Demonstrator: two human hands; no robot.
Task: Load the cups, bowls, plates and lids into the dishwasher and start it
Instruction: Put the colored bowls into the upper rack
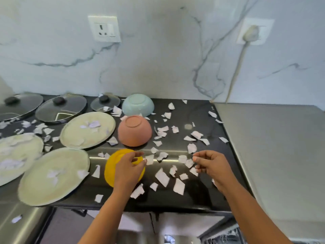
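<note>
Black counter (198,196) at centre is showing a glossy, reflecting finish. Paper scraps (162,176) are looking matt. Upper-left lids (61,110) are showing glass. Right-side worktop (272,147) is showing brushed metal.

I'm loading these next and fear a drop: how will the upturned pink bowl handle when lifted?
The pink bowl looks matte, perhaps plastic, so probably light and not brittle. Rim-down on the black counter, it should slide rather than roll if pushed. Its smooth dome offers little grip; a grasp may slip unless it hooks the rim.
</note>
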